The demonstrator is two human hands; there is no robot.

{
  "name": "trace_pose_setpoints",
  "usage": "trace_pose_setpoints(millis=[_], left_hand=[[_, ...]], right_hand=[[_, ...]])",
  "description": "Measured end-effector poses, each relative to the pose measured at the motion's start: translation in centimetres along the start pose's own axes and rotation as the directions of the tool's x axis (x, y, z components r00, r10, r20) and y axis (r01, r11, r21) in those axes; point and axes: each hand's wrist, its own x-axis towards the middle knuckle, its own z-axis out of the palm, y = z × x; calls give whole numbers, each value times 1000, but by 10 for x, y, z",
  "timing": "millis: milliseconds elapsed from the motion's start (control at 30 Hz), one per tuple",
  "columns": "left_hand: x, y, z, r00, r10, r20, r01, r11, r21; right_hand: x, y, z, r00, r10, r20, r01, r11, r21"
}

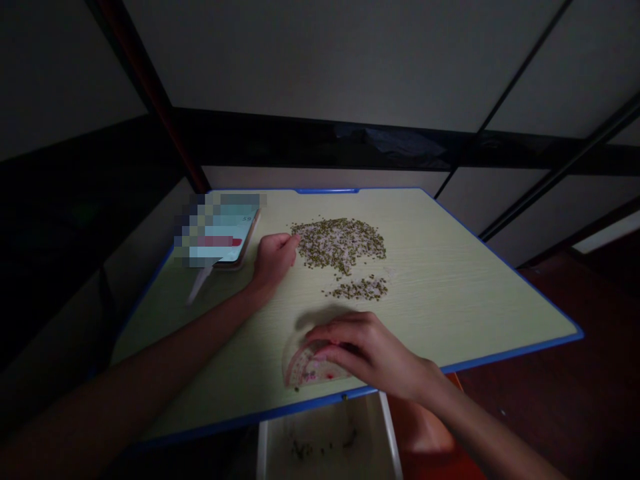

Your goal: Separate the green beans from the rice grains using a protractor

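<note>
My right hand (357, 343) holds a clear, pink-marked protractor (300, 365) flat on the tabletop by the front edge, fingers bent over it. A green bean lies by the protractor's lower left, and another is at the table's edge above an open white container (390, 433). My left hand (275, 259) is closed and rests at the left side of a pile of green beans mixed with white grains (340, 241); the inside of its fingers is hidden. Between the pile and my right hand is a smaller heap of the same mix (363, 289).
A lit tablet or phone (225, 230), partly blurred out, stands at the table's left with a pale strip (199, 285) by it. The table (460, 280) has a blue rim. Dark beans lie in the container below. Something orange (425, 433) is beside it; cabinet panels stand behind.
</note>
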Motion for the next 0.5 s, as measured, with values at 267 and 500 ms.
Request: trace_pose_setpoints(millis=[267, 500], left_hand=[[3, -4, 1, 1000, -8, 0, 8, 1000, 3], [2, -2, 1, 1000, -22, -5, 22, 1000, 10]], right_hand=[[-6, 4, 2, 998, 46, 44, -50, 993, 102], [-9, 5, 4, 997, -3, 83, -6, 993, 116]])
